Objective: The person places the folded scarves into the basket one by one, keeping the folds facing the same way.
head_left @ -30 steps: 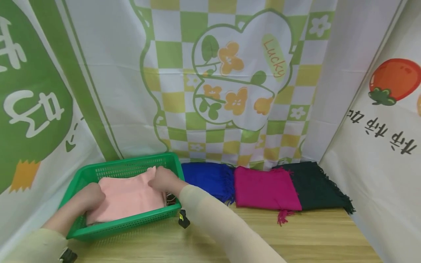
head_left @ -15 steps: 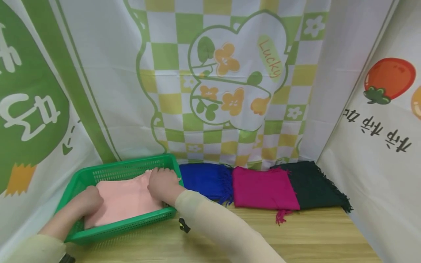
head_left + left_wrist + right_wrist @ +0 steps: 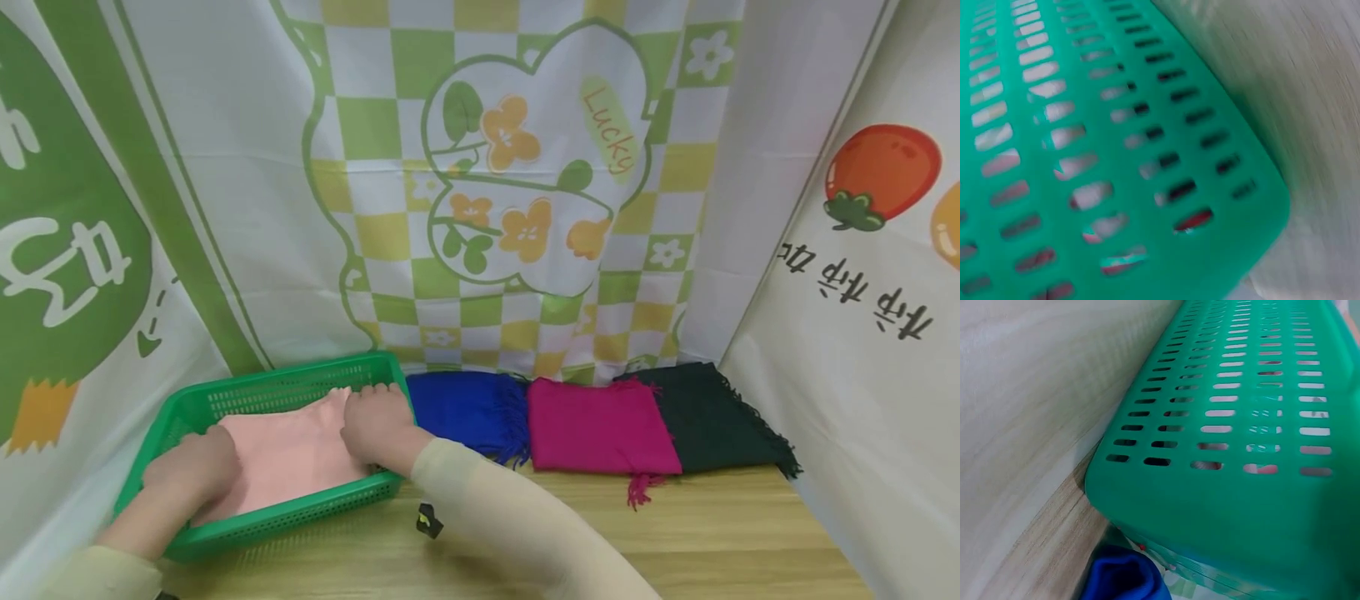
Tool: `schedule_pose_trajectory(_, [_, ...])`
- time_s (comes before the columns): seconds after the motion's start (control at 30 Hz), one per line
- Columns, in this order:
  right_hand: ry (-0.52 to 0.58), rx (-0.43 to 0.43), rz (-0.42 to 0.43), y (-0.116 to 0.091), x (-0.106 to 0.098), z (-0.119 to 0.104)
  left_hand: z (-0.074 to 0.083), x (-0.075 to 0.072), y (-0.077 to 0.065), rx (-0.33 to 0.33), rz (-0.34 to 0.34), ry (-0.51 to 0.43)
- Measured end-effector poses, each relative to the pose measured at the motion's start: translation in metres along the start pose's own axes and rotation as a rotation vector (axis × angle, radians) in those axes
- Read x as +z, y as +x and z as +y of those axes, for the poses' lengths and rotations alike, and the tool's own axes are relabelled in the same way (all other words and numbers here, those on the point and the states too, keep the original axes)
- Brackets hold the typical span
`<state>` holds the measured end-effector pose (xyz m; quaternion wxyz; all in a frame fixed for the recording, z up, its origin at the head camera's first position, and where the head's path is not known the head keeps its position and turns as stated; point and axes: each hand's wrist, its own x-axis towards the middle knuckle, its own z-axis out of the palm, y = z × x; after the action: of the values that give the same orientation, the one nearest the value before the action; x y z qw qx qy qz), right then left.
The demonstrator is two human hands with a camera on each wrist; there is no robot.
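The green basket (image 3: 300,502) holds a folded pink cloth (image 3: 288,454), which lies between the two hands, the left hand (image 3: 197,468) gripping it at its left edge and the right hand (image 3: 378,425) gripping it near its upper right corner, where the fabric bunches up. The fingertips are hidden in the head view, and both wrist views show mostly slotted basket wall, the contents behind it too blurred to identify.

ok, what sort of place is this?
Probably a staged booth: printed fabric sheets enclose a wood-grain table on three sides, with a green basket and folded, fringed cloths on it.
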<state>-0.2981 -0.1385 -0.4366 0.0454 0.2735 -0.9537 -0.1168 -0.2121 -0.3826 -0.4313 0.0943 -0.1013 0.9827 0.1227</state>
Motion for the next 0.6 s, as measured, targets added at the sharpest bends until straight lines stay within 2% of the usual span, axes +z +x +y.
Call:
schedule_pose_trajectory(0.13, [0.032, -0.005, 0.022, -0.005, -0.002, 0.007, 0.011, 0.001, -0.005, 0.013, 0.062, 0.004])
schedule_pose_trajectory(0.37, [0.171, -0.041, 0.085, -0.017, -0.005, 0.023, 0.03, 0.005, -0.007, 0.03, 0.209, 0.016])
schedule_pose_trajectory(0.6, [0.25, -0.053, 0.165, -0.024, 0.0, 0.037, 0.041, 0.004, -0.008, 0.061, 0.207, 0.008])
